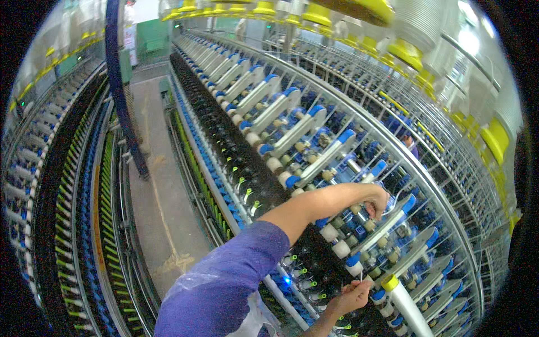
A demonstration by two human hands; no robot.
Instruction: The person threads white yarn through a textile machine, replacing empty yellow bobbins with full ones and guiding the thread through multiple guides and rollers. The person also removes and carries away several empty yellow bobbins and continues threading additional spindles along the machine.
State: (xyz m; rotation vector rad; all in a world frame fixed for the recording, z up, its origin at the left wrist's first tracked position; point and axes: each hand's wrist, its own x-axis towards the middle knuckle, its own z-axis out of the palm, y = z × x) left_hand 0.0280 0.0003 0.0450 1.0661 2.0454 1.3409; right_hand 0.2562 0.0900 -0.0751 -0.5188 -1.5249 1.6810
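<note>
— Left hand [375,200]?
— Reaching across the spinning frame [292,135], fingers curled closed among the white-and-blue arms [393,216] at mid-row.
— Right hand [351,297]?
— Lower down, fingertips pinched on a fine white thread [362,278], just beside the yellow-capped white bobbin [405,303]. Aisle floor [160,191] lies left.

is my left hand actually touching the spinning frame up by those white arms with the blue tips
Touching. The head view shows the left hand curled down among the white arms, with no gap visible between fingers and machine parts.
</note>
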